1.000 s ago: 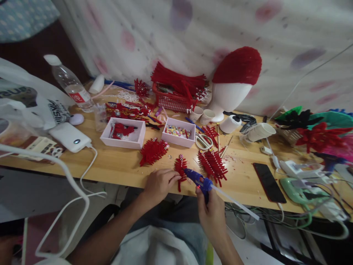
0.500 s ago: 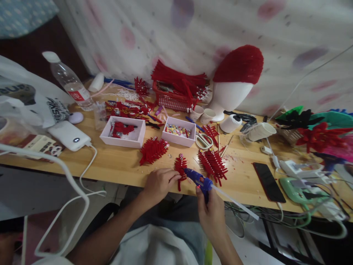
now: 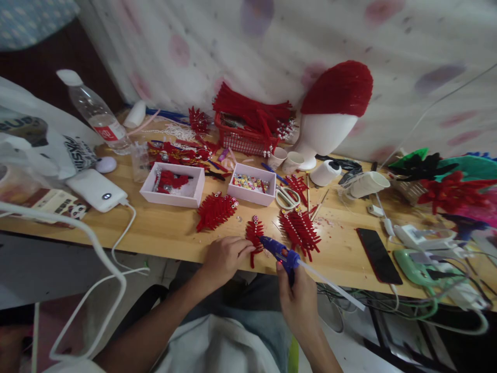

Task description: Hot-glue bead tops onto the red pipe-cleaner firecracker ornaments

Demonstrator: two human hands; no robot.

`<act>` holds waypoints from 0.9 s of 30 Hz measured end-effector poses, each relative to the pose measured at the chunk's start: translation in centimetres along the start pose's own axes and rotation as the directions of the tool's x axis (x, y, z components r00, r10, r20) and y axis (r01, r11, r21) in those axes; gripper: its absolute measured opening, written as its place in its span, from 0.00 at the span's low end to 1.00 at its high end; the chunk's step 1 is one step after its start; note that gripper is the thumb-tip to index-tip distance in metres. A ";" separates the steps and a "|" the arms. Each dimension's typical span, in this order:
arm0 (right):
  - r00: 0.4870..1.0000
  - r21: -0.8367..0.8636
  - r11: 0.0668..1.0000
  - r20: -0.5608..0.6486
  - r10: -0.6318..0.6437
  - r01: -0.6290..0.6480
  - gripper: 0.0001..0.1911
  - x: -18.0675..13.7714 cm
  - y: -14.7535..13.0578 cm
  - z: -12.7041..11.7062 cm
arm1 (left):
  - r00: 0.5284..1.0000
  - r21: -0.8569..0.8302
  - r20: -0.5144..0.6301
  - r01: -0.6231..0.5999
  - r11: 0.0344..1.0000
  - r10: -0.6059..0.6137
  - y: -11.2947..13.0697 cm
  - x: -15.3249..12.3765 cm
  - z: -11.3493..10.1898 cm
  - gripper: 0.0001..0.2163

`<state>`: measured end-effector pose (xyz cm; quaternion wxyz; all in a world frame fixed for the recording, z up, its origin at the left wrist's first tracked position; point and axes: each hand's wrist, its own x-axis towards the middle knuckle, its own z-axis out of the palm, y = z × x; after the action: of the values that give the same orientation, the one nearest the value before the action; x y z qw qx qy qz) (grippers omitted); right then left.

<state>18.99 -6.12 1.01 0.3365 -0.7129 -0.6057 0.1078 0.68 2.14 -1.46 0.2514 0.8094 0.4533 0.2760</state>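
My left hand [image 3: 224, 257] rests at the front edge of the wooden table [image 3: 163, 233], its fingers pinched on the stem of a small red leaf-shaped pipe-cleaner ornament [image 3: 254, 233]. My right hand [image 3: 298, 300] grips a blue hot glue gun [image 3: 280, 252] with a white glue stick sticking out behind it. The gun's nozzle points left and touches the ornament near its lower part. Two more red ornaments lie close by, one to the left [image 3: 215, 211] and one to the right [image 3: 300, 231].
Two pink trays [image 3: 173, 185] [image 3: 251, 185], scissors [image 3: 287, 197], a red basket of pipe cleaners [image 3: 244, 139], a foam head with a red cap [image 3: 330, 111], a water bottle [image 3: 95, 114], a power bank [image 3: 96, 190] and a black phone [image 3: 378, 256] crowd the table. Cables hang at right.
Hands, glue gun and ornament stay in place. Only the view shifts very slightly.
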 end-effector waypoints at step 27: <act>0.970 0.393 0.887 0.082 0.230 -0.243 0.18 -0.3 0.1 -0.9 | 1.000 0.016 0.012 -0.013 1.000 0.013 0.0 0.0 0.1 0.07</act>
<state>19.47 -6.70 1.54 0.4495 -0.6956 -0.4848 0.2813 0.70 2.18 -1.52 0.2459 0.8159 0.4487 0.2694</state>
